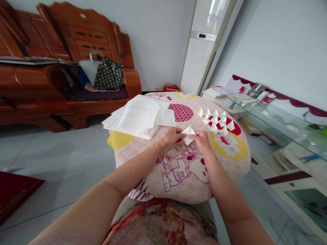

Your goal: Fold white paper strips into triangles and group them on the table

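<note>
Between my two hands, over the middle of the round table, is a small folded white paper [188,136] with some print on it. My left hand [174,136] pinches its left side, and my right hand [201,139] grips its right side with the thumb on top. Several finished-looking folded paper shapes [215,120] with pointed tips stand in a group at the right of the table. To the left of my hands lies a loose stack of white paper sheets [138,114], a few with printed lines.
A pink patterned cloth [153,163] covers the table. On the right stands a glass-topped cabinet [278,119] with papers and small items. A wooden bench [84,41] holding a patterned bag [108,74] is at the back left, and a tall white air conditioner [201,51] stands behind.
</note>
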Motion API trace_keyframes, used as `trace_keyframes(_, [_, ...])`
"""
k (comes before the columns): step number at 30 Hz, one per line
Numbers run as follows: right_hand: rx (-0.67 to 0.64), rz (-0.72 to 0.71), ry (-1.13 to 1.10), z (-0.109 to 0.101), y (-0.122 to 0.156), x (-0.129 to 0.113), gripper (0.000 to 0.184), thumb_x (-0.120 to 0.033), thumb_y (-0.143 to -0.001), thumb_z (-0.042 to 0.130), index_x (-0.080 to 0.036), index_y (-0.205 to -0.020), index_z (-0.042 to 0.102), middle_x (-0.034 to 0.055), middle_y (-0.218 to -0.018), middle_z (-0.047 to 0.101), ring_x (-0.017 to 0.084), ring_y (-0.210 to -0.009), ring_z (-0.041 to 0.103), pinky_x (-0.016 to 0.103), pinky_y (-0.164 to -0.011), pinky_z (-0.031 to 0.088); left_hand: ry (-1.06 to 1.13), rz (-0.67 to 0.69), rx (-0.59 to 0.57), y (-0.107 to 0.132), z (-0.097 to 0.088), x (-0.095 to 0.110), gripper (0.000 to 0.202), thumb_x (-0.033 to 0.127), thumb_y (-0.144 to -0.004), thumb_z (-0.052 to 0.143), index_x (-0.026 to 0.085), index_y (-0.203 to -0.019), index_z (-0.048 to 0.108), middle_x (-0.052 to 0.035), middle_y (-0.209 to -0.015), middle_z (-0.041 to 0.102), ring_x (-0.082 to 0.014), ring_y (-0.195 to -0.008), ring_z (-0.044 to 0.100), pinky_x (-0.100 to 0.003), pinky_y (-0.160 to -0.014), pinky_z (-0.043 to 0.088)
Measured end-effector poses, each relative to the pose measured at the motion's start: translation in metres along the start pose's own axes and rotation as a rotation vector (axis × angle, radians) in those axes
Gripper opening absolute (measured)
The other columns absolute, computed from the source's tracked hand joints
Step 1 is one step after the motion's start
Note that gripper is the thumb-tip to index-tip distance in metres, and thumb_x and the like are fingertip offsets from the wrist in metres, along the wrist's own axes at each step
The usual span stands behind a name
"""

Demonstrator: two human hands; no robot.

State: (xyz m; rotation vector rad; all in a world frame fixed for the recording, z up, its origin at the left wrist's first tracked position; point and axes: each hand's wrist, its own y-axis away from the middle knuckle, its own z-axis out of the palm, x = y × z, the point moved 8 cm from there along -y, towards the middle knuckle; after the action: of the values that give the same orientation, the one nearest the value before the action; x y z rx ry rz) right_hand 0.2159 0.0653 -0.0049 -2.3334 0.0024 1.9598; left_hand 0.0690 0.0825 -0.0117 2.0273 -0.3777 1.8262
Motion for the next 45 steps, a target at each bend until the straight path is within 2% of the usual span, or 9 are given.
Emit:
trace_keyframes(6, [0.015,-0.108,0.269,-0.008,0.001,-0.011,0.026,-0.039,-0.068,0.066,-0.02,-0.055,0.054,-0.0058,-0.052,0.041,0.011,-0.053,0.036,0.024,-0.049,0.026,-0.427,0.249,0.101,-0.001,-0.012,0.022,0.003,0.019,-0.08,0.071,0.017,-0.078,0.07,0.0053,-0.066,0.06,-0.0089,-0.064,0.051,-0.02,-0.061,0.04])
trace_keyframes(11, [0.054,-0.241,0.44,-0.004,0.007,-0.035,0.029,-0.034,-0.072,0.061,-0.021,-0.053,0.045,-0.0051,-0.053,0.034,0.013,-0.057,0.037,0.026,-0.052,0.027,-0.546,0.257,0.154,-0.001,-0.016,0.025,0.002,0.019,-0.078,0.069,0.018,-0.08,0.069,0.0055,-0.062,0.056,-0.0109,-0.062,0.049,-0.022,-0.059,0.036])
trace_keyframes(16, [0.119,-0.423,0.657,0.003,0.01,-0.047,0.014,-0.021,-0.079,0.057,-0.02,-0.065,0.058,-0.001,-0.063,0.053,0.015,-0.063,0.048,0.026,-0.062,0.037,-0.617,0.324,0.222,0.001,-0.013,0.029,0.007,0.011,-0.077,0.066,0.017,-0.079,0.064,0.0034,-0.07,0.062,-0.0122,-0.068,0.056,-0.023,-0.065,0.041])
trace_keyframes(21, [0.117,-0.62,0.984,0.019,0.017,-0.054,0.019,-0.011,-0.084,0.053,-0.019,-0.071,0.065,0.0082,-0.077,0.067,0.021,-0.077,0.058,0.029,-0.071,0.041,-0.615,0.444,0.23,0.003,-0.008,0.035,0.018,0.007,-0.08,0.06,0.017,-0.094,0.067,-0.0016,-0.088,0.069,-0.0125,-0.075,0.061,-0.023,-0.073,0.047])
trace_keyframes(28, [-0.128,-0.62,1.325,0.047,0.031,-0.051,0.024,-0.007,-0.089,0.052,-0.012,-0.093,0.075,0.016,-0.093,0.072,0.026,-0.09,0.062,0.033,-0.073,0.042,-0.867,0.453,0.152,0.007,-0.003,0.029,0.017,0.006,-0.08,0.061,0.019,-0.091,0.066,-0.0046,-0.092,0.069,-0.0184,-0.088,0.064,-0.028,-0.083,0.049])
trace_keyframes(31, [-0.266,-0.574,1.335,0.057,0.034,-0.043,0.026,-0.008,-0.091,0.053,-0.013,-0.099,0.077,0.0151,-0.097,0.072,0.025,-0.09,0.064,0.032,-0.073,0.041,-0.975,0.421,0.068,0.011,0.002,0.023,0.013,0.011,-0.078,0.067,0.017,-0.09,0.068,-0.0067,-0.091,0.069,-0.0206,-0.088,0.064,-0.03,-0.082,0.049])
trace_keyframes(35, [-0.395,-0.443,1.254,0.059,0.031,-0.03,0.016,-0.019,-0.092,0.063,-0.015,-0.084,0.077,0.0115,-0.089,0.072,0.022,-0.08,0.063,0.032,-0.07,0.041,-1.058,0.401,-0.016,0.015,0.005,0.019,0.013,0.016,-0.079,0.069,0.015,-0.091,0.072,-0.0079,-0.092,0.072,-0.0202,-0.085,0.066,-0.028,-0.077,0.048])
trace_keyframes(40, [-0.434,-0.369,0.965,0.044,0.026,-0.031,0.005,-0.014,-0.082,0.074,-0.016,-0.078,0.077,0.0065,-0.083,0.069,0.018,-0.076,0.063,0.03,-0.07,0.043,-1.069,0.397,-0.079,0.015,0.004,0.015,0.01,0.018,-0.081,0.069,0.015,-0.088,0.076,-0.0044,-0.084,0.074,-0.0161,-0.076,0.064,-0.025,-0.07,0.044])
trace_keyframes(45, [-0.451,-0.32,0.739,0.029,0.02,-0.028,0.008,-0.009,-0.075,0.075,-0.016,-0.071,0.075,0.0024,-0.077,0.066,0.016,-0.072,0.061,0.029,-0.069,0.044,-0.937,0.344,-0.135,0.011,-0.003,0.01,0.015,0.015,-0.079,0.067,0.016,-0.088,0.079,-0.0024,-0.08,0.075,-0.0129,-0.07,0.062,-0.022,-0.066,0.041])
